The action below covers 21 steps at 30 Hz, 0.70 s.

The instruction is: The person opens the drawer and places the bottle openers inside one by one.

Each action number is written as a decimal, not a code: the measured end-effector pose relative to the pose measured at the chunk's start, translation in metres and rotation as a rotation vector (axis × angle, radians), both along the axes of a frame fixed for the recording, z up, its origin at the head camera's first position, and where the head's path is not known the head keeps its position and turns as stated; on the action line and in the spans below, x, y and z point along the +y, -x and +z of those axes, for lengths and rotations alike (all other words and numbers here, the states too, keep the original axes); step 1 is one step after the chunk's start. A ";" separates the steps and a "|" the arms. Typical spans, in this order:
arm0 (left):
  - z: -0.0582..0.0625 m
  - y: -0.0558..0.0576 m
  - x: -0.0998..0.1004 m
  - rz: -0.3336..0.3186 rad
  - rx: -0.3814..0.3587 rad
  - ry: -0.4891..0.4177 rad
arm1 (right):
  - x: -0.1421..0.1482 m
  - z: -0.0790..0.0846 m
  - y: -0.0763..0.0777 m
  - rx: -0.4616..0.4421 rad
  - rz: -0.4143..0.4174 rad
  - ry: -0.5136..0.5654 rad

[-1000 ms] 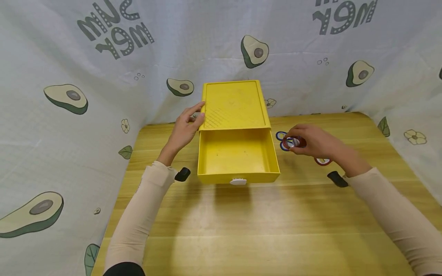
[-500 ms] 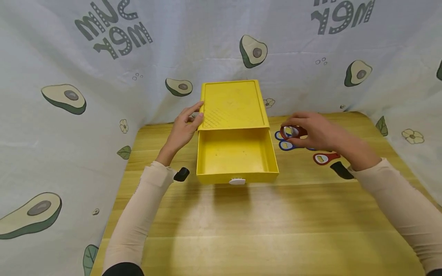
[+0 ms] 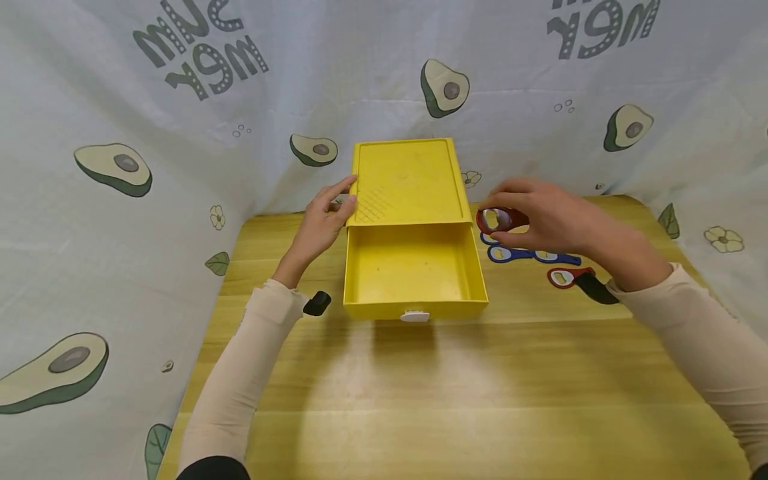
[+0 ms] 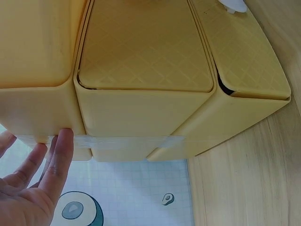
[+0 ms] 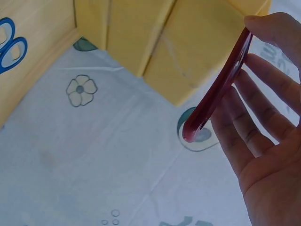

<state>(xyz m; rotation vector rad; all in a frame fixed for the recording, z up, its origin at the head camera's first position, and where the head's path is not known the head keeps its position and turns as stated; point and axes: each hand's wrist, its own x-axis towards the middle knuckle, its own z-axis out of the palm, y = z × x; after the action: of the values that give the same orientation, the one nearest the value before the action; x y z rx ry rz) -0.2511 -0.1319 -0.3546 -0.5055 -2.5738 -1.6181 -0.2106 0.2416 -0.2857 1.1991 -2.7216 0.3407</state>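
Note:
A yellow drawer cabinet (image 3: pixel 408 180) stands at the back of the table, its top drawer (image 3: pixel 447 310) pulled out with nothing inside. My left hand (image 3: pixel 321 223) rests its extended fingers against the cabinet's left side; in the left wrist view those fingertips touch the wall near a strip of clear tape (image 4: pixel 117 141). To the right of the cabinet, my right hand (image 3: pixel 555 217) pinches a red bottle opener (image 5: pixel 218 89) between thumb and fingers, held up above the table. Under that hand lie several blue bottle openers (image 3: pixel 519 254), partly hidden by it.
Another red bottle opener (image 3: pixel 577 273) lies near the right wrist's black camera mount (image 3: pixel 597 291). The drawer's white handle (image 3: pixel 415 316) sticks out toward me. A curtain (image 3: pixel 372 73) printed with avocados hangs close behind the wooden table (image 3: pixel 414 400).
My right hand has lifted the red bottle opener up and away from me, uncovering more of the blue openers and the other red one. The left hand stays on the cabinet.

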 end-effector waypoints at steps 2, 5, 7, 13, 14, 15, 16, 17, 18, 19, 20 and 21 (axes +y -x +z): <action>-0.001 0.000 0.000 0.003 -0.003 0.004 | -0.003 0.002 -0.001 0.023 0.031 0.009; 0.000 0.000 0.000 0.007 -0.009 0.005 | -0.008 0.008 -0.003 0.047 0.057 0.007; 0.003 -0.001 0.001 0.008 -0.014 0.004 | -0.011 0.013 -0.004 0.046 0.051 0.000; 0.025 -0.019 0.006 0.003 -0.023 0.004 | -0.024 0.027 -0.008 0.058 0.077 -0.019; 0.029 -0.022 0.007 0.002 -0.023 0.004 | -0.028 0.029 -0.008 0.062 0.094 -0.021; 0.030 -0.023 0.007 0.001 -0.024 0.002 | -0.031 0.031 -0.008 0.063 0.109 -0.026; 0.031 -0.024 0.007 0.000 -0.025 0.001 | -0.035 0.033 -0.008 0.060 0.121 -0.034; 0.031 -0.025 0.007 -0.002 -0.026 0.000 | -0.039 0.034 -0.007 0.056 0.136 -0.044; 0.032 -0.025 0.007 -0.004 -0.026 -0.001 | -0.043 0.036 -0.007 0.048 0.146 -0.057; 0.032 -0.025 0.007 -0.006 -0.027 -0.002 | -0.047 0.037 -0.006 0.042 0.161 -0.073; 0.031 -0.024 0.007 -0.008 -0.028 -0.004 | -0.052 0.037 -0.006 0.031 0.168 -0.089; 0.030 -0.024 0.006 -0.009 -0.029 -0.005 | -0.057 0.038 -0.006 0.021 0.175 -0.104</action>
<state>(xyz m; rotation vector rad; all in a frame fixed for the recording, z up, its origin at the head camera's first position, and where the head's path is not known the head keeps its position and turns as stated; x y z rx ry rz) -0.2275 -0.1254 -0.3241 -0.4972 -2.5912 -1.6465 -0.2051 0.1845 -0.2480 1.4638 -2.6522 0.2074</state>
